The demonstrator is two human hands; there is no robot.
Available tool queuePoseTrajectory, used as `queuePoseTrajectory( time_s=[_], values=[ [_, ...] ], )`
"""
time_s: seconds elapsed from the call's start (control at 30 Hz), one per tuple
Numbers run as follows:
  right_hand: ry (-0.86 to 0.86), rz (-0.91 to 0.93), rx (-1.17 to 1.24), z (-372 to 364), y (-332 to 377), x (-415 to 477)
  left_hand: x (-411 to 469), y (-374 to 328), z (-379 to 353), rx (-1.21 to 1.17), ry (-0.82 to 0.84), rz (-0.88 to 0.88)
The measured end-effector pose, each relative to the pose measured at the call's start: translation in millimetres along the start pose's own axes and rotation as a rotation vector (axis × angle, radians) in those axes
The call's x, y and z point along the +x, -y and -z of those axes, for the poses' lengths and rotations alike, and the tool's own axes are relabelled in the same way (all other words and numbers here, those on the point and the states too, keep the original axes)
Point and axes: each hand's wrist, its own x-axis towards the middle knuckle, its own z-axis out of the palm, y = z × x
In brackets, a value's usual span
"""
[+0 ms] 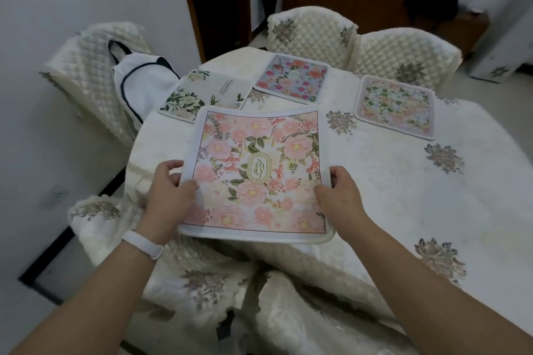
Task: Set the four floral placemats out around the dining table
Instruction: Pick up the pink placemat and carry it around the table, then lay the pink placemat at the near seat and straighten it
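White walls and a dark wooden door frame close in a small room where a round dining table [432, 187] stands under a cream tablecloth embroidered with grey-brown flower sprays. Cream quilted covers dress the chairs around it: two side by side at the far edge [311, 30] [406, 52], one at the far left [86, 66] with a white bag trimmed in dark piping [138, 86] leaning on it, and one at the near left edge [98, 222]. Largest of the mats is the pink floral placemat with a white border and a gold oval emblem [256, 173], held at the near left part of the table; whether its underside touches the cloth cannot be told. Its far left corner overlaps the pale green-leafed placemat [202, 91], which lies flat at the far left. Just beside that one, in front of the far chair, lies the blue placemat with red and pink blooms [292, 78]. Well to the right lies the pastel peach-and-green placemat [396, 106]. Both hands grip the pink mat by its side edges: the left hand [170, 196], a white band [142, 243] on its wrist, pinches the left edge, and the right hand [340, 196] pinches the right edge.
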Motion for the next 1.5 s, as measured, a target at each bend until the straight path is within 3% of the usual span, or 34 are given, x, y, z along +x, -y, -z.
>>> queuePoseTrajectory(
  time_s=[0.53, 0.77, 1.23, 1.5],
  values=[
    [-0.035, 0.044, 0.097, -13.9, 4.9, -20.9, 12.4, -21.3, 27.5, 0.065, 0.051, -0.024],
    [-0.054, -0.026, 0.113, -28.7, -9.2, -14.6, 34.0, -5.5, 18.2, 0.113, 0.096, -0.030],
    [-0.263, -0.203, 0.001, -169.3, 6.9, 25.6, 181.0, 60.1, 55.4, 0.134, 0.325, 0.043],
    [-0.311, -0.316, -0.082, -211.5, -1.5, 33.0, 217.4, 94.1, 64.2, 0.158, 0.446, 0.088]
  ],
)
